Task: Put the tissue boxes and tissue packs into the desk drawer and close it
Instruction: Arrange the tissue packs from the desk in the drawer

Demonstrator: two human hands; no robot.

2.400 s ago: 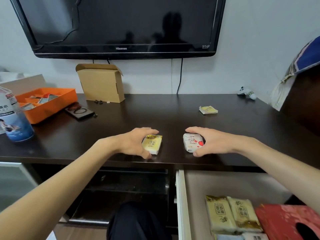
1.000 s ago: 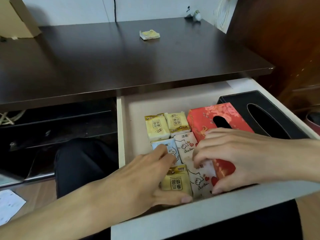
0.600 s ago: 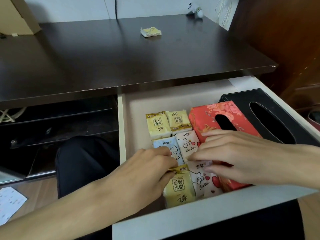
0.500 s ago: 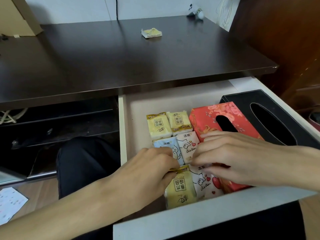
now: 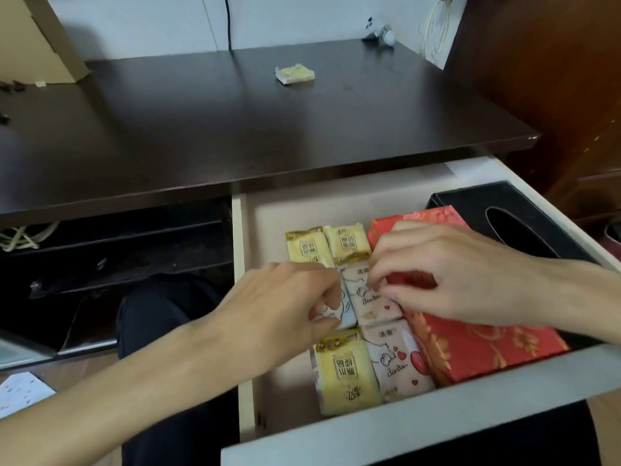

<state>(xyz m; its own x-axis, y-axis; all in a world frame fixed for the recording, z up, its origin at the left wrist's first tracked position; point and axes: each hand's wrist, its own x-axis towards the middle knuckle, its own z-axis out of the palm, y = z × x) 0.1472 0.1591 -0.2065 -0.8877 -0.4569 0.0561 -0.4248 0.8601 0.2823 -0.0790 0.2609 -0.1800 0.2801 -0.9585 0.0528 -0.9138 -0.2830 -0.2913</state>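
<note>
Both hands are in the open drawer [image 5: 416, 428], tidying the tissue packs into rows. The left hand [image 5: 282, 307] has its fingers pinched on a blue pack [image 5: 346, 314]. The right hand [image 5: 447, 274] has its fingertips [image 5: 376, 280] pressed together on a white pack [image 5: 373, 297], just beside the red tissue box [image 5: 477, 344].

1 yellow pack [image 5: 295, 74] lies on the desk [image 5: 168, 129], far past the fingers. I think fetching it comes next. The drawer floor left of the fingers is bare.
</note>
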